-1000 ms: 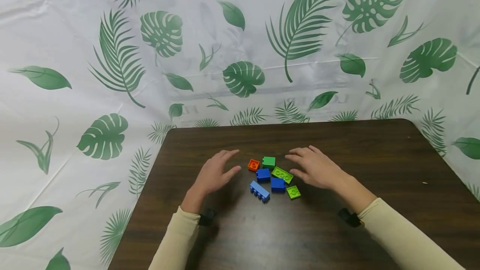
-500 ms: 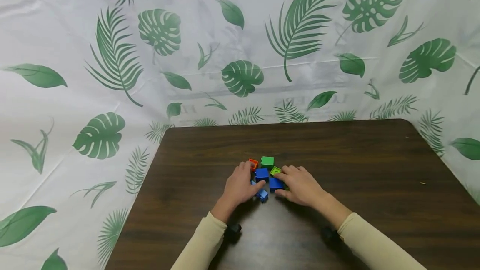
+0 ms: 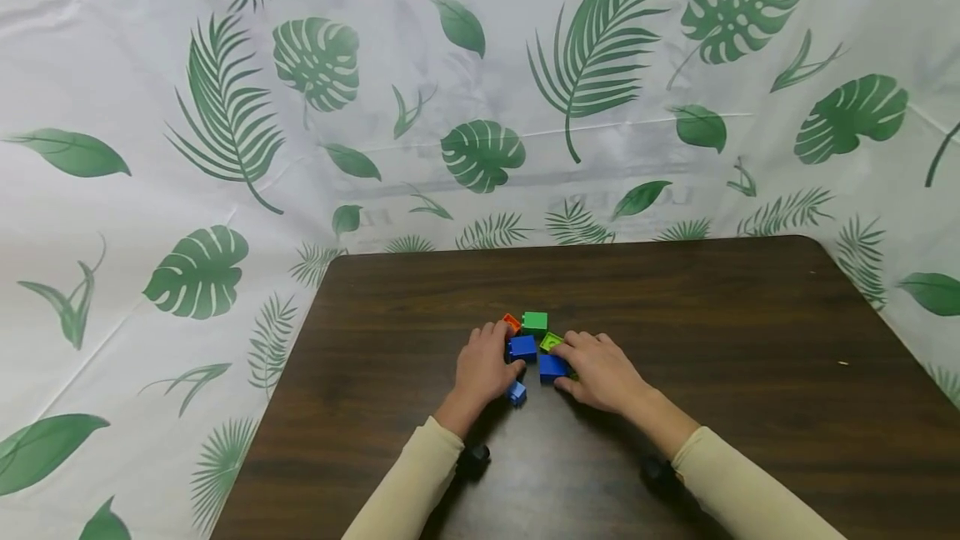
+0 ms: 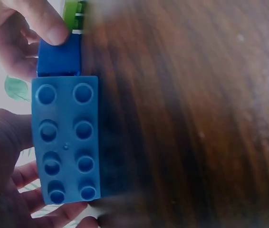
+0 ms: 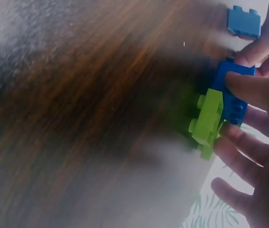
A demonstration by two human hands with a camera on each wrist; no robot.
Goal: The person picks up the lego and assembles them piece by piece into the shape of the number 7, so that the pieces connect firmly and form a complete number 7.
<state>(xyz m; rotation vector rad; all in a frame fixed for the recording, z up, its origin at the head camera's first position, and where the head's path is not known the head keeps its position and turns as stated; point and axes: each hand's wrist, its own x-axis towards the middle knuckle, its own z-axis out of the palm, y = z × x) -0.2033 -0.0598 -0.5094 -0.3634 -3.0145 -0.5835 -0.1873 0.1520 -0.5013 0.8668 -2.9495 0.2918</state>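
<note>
My left hand (image 3: 482, 365) rests at the left of a small brick cluster, fingertips at an orange-red brick (image 3: 512, 323). Beside its palm and thumb is a light blue brick (image 4: 65, 137), partly hidden in the head view. My right hand (image 3: 600, 373) lies over the cluster's right side. Its thumb touches a dark blue brick (image 5: 241, 69), and its spread fingers are at the lime bricks (image 5: 208, 116). Between the hands sit another dark blue brick (image 3: 522, 347) and a lime brick (image 3: 551, 342), partly covered. A green brick (image 3: 535, 322) stands behind them.
The bricks lie on a dark wood-grain table (image 3: 712, 315). Behind it hangs a white leaf-print sheet (image 3: 405, 40). A small pale speck (image 3: 843, 363) marks the table's right side. Dark wrist devices (image 3: 474, 458) sit under the forearms.
Both hands have come inward from the sides onto the bricks. The orange-red brick has turned, and the light blue one has shifted slightly left. Lately the right hand has hardly moved.
</note>
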